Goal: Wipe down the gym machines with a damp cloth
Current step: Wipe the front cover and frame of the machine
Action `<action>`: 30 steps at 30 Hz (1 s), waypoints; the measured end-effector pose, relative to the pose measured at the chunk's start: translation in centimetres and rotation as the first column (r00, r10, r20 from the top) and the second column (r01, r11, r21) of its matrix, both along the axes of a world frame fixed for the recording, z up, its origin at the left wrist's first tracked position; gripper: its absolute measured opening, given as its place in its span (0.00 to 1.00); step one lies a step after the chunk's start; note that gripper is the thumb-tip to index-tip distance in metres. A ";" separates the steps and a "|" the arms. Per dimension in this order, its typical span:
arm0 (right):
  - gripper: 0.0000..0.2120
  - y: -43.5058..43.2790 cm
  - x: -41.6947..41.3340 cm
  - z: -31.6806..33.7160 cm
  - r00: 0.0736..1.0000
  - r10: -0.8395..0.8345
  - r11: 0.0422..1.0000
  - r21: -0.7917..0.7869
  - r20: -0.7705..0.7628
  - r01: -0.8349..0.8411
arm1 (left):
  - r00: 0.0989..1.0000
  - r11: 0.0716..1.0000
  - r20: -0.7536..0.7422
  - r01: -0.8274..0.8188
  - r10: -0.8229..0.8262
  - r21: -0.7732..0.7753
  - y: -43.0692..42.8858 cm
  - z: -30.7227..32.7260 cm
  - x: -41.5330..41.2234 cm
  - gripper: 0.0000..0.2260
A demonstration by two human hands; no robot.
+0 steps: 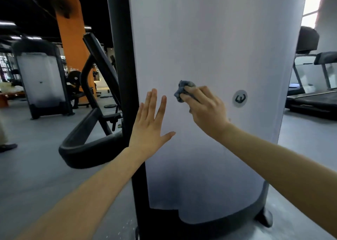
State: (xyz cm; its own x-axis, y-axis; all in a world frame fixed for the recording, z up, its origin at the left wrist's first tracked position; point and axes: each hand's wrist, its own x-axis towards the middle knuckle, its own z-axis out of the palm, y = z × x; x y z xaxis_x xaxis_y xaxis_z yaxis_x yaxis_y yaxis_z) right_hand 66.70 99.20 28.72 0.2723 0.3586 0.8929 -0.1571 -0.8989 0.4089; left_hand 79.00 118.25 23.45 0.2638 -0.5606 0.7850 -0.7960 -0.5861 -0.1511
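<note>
A tall white shroud panel [209,39] of a gym machine fills the middle of the view, edged on the left by a black upright post [120,48]. My right hand [204,110] grips a bunched grey cloth [183,89] and holds it against the panel at mid height, left of a round grey logo badge [240,98]. My left hand [150,125] lies flat on the panel's left edge with fingers straight and spread, thumb pointing right.
A black curved machine arm and base [87,145] sits left of the post on the grey floor. Another white-panelled machine [41,81] and an orange pillar [73,44] stand further left. Treadmills [313,101] are at the right. A person's foot [8,146] shows at the left edge.
</note>
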 end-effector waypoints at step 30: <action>0.18 -2.6 -2.4 -24.0 0.874 0.003 0.965 -0.229 -0.486 -0.131 | 0.970 0.966 0.084 0.212 -0.227 0.149 1.4 -13.0 0.8 0.43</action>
